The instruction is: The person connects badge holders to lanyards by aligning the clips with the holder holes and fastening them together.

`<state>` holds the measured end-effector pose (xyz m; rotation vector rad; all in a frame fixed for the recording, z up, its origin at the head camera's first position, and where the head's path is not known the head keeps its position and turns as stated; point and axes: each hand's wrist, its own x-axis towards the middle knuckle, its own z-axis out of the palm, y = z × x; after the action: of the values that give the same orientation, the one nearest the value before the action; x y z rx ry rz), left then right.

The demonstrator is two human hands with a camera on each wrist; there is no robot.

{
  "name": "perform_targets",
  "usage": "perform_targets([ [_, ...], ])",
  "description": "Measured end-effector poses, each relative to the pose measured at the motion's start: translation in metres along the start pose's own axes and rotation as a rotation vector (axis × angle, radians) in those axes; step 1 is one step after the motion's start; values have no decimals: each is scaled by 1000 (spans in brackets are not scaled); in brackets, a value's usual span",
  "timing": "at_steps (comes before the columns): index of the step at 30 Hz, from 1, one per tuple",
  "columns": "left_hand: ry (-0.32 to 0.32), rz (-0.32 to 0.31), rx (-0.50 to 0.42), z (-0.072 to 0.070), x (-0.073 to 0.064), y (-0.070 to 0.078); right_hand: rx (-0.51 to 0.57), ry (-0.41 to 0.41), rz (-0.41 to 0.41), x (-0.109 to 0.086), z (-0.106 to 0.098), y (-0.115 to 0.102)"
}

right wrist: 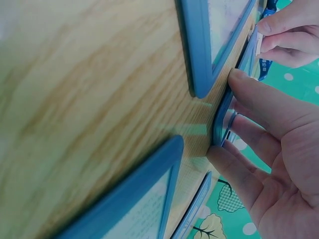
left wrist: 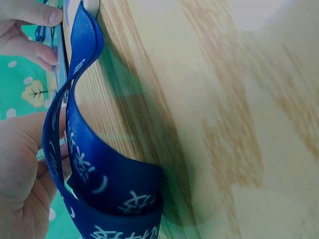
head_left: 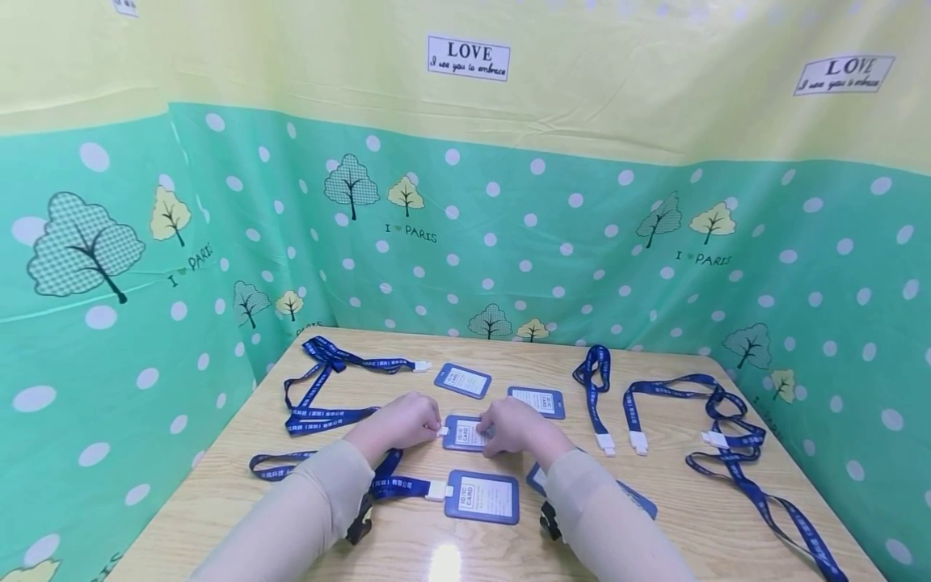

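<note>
A blue badge holder (head_left: 461,434) with an ID/IC card lies between the two hands in the middle of the table. My left hand (head_left: 410,419) pinches a white clip (head_left: 442,432) at the holder's left end. With thumb and fingers, my right hand (head_left: 515,424) grips the right end of the same holder by its edges, as the right wrist view shows. Nearer to me lies another badge holder (head_left: 482,497), its left end joined to the white clip (head_left: 436,491) of a blue lanyard (head_left: 400,487). That lanyard's strap passes under my left forearm.
Behind the hands lie two more badge holders, one (head_left: 462,380) toward the left and one (head_left: 537,402) toward the right. Another holder (head_left: 637,499) is partly hidden by my right sleeve. A blue lanyard (head_left: 313,420) lies at left; several others, including one (head_left: 596,388), spread at right.
</note>
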<state>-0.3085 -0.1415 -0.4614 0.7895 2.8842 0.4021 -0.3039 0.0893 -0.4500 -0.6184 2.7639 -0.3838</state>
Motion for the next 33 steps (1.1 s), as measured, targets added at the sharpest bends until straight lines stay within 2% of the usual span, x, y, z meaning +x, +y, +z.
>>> perform_targets([
  [8,-1,-19,3,-1,0,4,-4,2,-6,0,1,0],
  [33,15,-16,29,-1,0,6,0,6,-1,0,0,0],
])
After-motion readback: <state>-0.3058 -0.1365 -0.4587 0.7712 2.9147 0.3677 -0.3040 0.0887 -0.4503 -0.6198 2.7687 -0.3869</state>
